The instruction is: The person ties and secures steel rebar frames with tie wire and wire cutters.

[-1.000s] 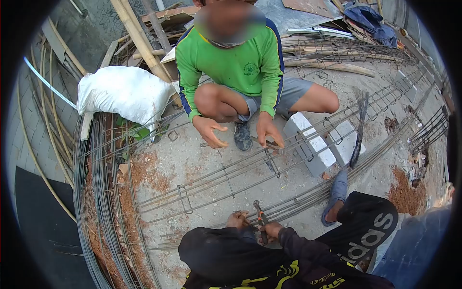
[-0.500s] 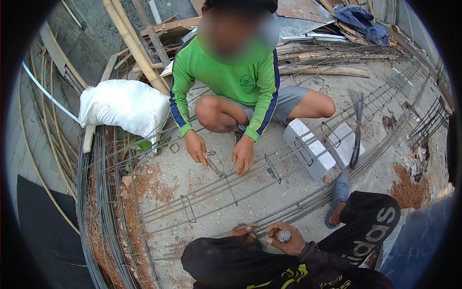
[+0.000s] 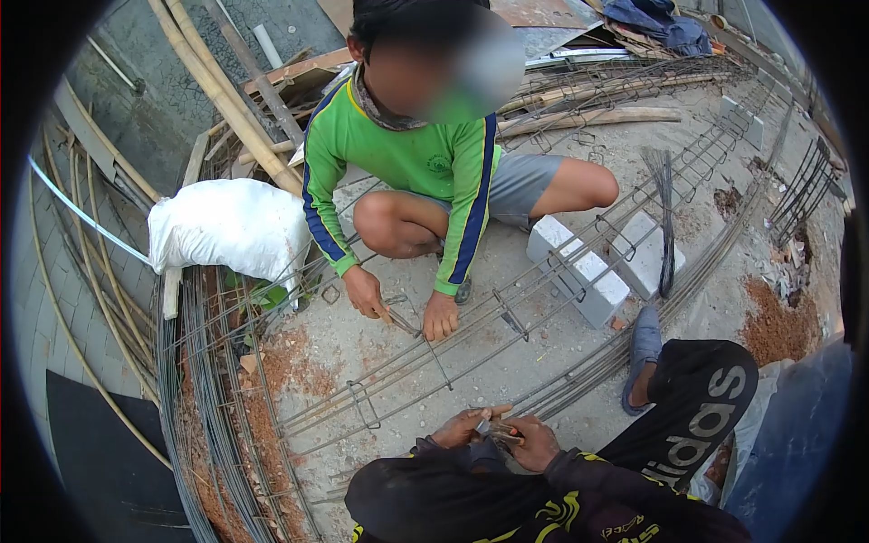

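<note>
My left hand (image 3: pixel 460 429) is closed near my lap, its fingertips pinching something too small to make out. Close beside it, my right hand (image 3: pixel 537 443) is wrapped round a small metal tool (image 3: pixel 507 434) that looks like pincers; its tip almost meets the left fingers. Just beyond both hands lies a bundle of thin steel rods (image 3: pixel 579 378). Farther forward, a long rebar frame (image 3: pixel 398 376) with square stirrups runs diagonally across the ground. A crouching co-worker in a green shirt (image 3: pixel 421 158) holds pincers (image 3: pixel 401 319) against this frame and touches its bars with the other hand.
White blocks (image 3: pixel 579 270) lie under the frame, with a bundle of tie wire (image 3: pixel 665 226) behind them. A white sack (image 3: pixel 231 226) rests at left above more steel rods (image 3: pixel 199 389). Bamboo poles (image 3: pixel 217 77) lean at the upper left. My sandalled foot (image 3: pixel 644 348) is at right.
My hands have come closer together, and the tool now shows in my right hand where a rounded grey thing showed. The co-worker's pincers have moved to the frame's edge. The view has shifted slightly.
</note>
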A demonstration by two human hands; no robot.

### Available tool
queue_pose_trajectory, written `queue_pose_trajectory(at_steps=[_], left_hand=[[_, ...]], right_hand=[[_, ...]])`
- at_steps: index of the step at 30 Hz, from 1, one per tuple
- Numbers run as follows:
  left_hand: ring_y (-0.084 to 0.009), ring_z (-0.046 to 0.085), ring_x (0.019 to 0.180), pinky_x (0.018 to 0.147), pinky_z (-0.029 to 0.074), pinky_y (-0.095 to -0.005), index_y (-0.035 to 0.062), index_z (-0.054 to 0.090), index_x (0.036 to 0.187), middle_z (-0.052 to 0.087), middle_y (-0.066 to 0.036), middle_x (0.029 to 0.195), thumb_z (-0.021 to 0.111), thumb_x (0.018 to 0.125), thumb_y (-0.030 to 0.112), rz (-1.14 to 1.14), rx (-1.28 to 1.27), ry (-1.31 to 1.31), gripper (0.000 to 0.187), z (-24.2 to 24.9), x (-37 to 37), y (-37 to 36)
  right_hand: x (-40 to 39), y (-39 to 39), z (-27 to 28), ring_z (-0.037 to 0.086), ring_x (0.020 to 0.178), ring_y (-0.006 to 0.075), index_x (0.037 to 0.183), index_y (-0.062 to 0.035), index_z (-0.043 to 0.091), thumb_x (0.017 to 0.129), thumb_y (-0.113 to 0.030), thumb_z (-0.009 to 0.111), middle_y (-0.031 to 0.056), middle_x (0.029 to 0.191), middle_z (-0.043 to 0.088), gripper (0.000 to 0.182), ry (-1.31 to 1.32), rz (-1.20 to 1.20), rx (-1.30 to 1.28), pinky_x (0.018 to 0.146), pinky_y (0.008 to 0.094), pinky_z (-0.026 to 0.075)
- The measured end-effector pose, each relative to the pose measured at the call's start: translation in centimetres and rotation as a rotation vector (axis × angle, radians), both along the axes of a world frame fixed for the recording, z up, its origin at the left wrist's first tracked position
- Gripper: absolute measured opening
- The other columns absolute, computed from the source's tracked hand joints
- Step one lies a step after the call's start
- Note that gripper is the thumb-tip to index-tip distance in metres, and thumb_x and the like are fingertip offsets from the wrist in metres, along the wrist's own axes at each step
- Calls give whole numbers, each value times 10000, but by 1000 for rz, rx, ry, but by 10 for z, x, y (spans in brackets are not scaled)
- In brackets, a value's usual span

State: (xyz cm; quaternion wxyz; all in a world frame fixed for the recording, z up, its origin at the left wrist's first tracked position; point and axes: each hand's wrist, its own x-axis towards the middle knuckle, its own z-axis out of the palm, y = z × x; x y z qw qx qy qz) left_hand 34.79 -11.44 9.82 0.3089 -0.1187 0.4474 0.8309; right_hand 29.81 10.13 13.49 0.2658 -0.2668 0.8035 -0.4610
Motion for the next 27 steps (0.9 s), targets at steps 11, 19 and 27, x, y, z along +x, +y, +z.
queue_pose_trajectory(at_steps=[11,19,27], left_hand=[[-87,531,979,847,440,-255,16,523,1294,605,-33,1131,546,960,276,-30,-166,250,424,-16,2,10],[-78,609,819,719,481,-222,3,612,1160,656,-8,900,607,923,214,263,-236,124,318,10,1,-7],[-94,635,756,666,509,-220,18,636,1082,658,-20,838,575,943,259,377,-182,58,285,-9,3,-4]], right_hand=[[2,-10,-1,603,718,132,1094,5,627,851,-123,635,95,800,663,274,-307,-133,-71,676,292,485],[0,-14,-4,523,646,72,1042,24,648,862,-112,635,26,718,619,225,-501,-196,-150,591,252,440],[-5,-17,3,513,551,81,1034,11,657,884,-90,610,0,661,559,188,-790,-279,-224,522,246,438]])
